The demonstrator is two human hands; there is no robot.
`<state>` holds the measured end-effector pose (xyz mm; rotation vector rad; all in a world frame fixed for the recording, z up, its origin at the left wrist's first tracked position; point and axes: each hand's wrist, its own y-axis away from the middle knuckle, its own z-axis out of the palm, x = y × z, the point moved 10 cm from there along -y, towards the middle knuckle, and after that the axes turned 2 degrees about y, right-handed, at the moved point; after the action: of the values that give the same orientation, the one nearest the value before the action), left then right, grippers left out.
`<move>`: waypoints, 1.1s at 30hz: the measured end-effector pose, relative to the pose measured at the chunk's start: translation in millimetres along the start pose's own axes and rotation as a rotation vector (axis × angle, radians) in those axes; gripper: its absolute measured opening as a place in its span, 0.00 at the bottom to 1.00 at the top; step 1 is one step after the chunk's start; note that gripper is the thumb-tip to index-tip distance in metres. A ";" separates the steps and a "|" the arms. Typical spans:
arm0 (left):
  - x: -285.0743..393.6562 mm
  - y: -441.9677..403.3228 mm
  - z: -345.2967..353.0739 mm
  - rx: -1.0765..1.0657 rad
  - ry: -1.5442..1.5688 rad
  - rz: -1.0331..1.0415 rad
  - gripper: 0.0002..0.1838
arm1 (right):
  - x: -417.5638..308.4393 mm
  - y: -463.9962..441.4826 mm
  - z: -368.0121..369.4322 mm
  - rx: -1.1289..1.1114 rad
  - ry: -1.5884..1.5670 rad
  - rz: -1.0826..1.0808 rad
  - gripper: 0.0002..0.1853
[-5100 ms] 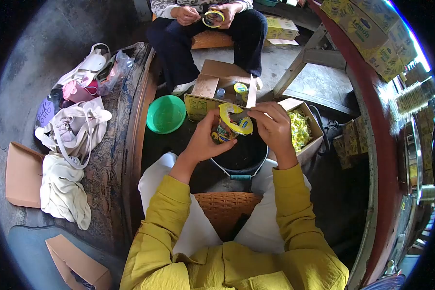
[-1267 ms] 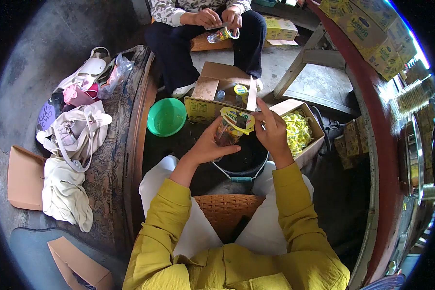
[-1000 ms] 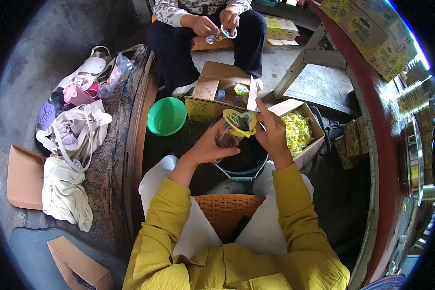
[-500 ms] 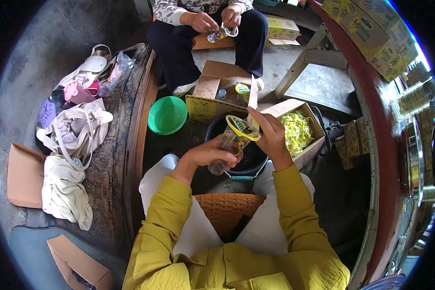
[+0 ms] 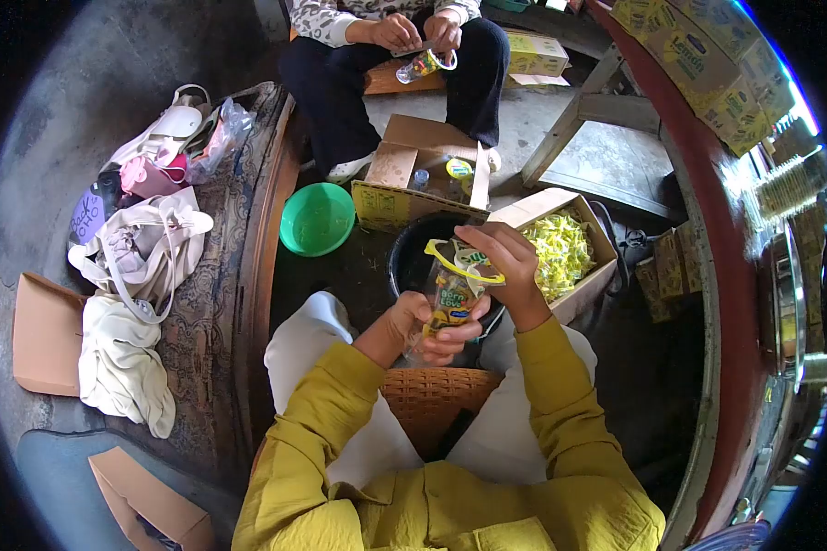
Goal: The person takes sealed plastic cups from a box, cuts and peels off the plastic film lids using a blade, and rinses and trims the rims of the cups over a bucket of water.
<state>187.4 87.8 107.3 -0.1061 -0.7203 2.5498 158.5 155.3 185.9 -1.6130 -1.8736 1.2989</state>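
My left hand point(image 5: 413, 323) is wrapped round a clear plastic cup point(image 5: 453, 296) with printed lettering and a yellow rim. It leans, and its printed side faces me. At the top of the cup, my right hand point(image 5: 507, 259) has its bent fingers closed on the printed lid film point(image 5: 469, 259); whether the film is loose I cannot tell. Beneath both hands stands a black bucket point(image 5: 398, 262), partly hidden by them.
Beyond the bucket are a cardboard box point(image 5: 402, 204) holding clear containers and a green basin point(image 5: 317, 220). At right stands an open carton point(image 5: 586, 289) of yellow packets. Opposite, a seated person's hands point(image 5: 418, 34) hold another cup point(image 5: 421, 66). Bags point(image 5: 152, 239) lie at left.
The cup has turned in my left hand and its printed side now faces me. My right hand has shifted slightly left at its rim. The person opposite has moved their cup.
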 end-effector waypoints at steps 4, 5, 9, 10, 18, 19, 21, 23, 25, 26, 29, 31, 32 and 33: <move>3.3 -5.1 7.4 -0.069 0.055 0.029 0.28 | 2.7 -1.6 -3.9 0.040 -0.030 0.004 0.18; 5.2 -4.8 8.4 -0.068 0.057 0.033 0.28 | 3.7 -1.8 -4.6 0.037 -0.036 0.010 0.17; 11.0 -3.7 4.9 -0.050 0.047 0.060 0.29 | 12.6 0.8 -7.7 0.107 -0.072 0.083 0.13; 12.3 -2.9 3.3 -0.038 0.031 0.063 0.30 | 16.8 2.0 -10.6 0.139 -0.062 0.102 0.12; 14.7 3.4 -4.9 0.101 -0.126 -0.006 0.32 | 93.0 18.6 -72.6 0.262 0.309 0.310 0.09; 15.9 4.7 -6.4 0.123 -0.139 0.000 0.32 | 104.4 23.0 -81.4 0.255 0.356 0.332 0.09; 18.6 7.6 -9.3 0.168 -0.166 0.015 0.32 | 136.2 37.0 -94.2 0.265 0.309 0.500 0.10; 22.6 9.8 -9.0 0.185 -0.199 0.028 0.31 | 164.3 51.9 -101.8 0.187 0.305 0.657 0.10; 26.0 9.6 -11.0 0.200 -0.223 0.032 0.31 | 187.3 65.2 -99.5 0.000 0.473 0.624 0.11; 26.4 10.5 -12.5 0.210 -0.230 0.033 0.31 | 200.7 74.0 -95.4 -0.109 0.575 0.612 0.11; 24.8 11.8 -14.5 0.247 -0.237 0.028 0.32 | 267.7 134.6 -85.0 -0.332 0.704 0.745 0.12; 24.2 14.1 -16.9 0.287 -0.248 0.014 0.32 | 302.3 171.0 -79.8 -0.501 0.900 0.882 0.11; 23.9 13.7 -15.3 0.299 -0.256 0.012 0.32 | 317.8 186.0 -76.4 -0.521 0.894 0.944 0.11; 24.9 14.9 -16.6 0.306 -0.275 0.002 0.32 | 326.5 194.7 -73.6 -0.541 0.887 1.006 0.11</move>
<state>162.4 96.3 86.8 0.3510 -0.4166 2.6713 233.5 469.6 -27.3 -2.9282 -0.8441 0.0885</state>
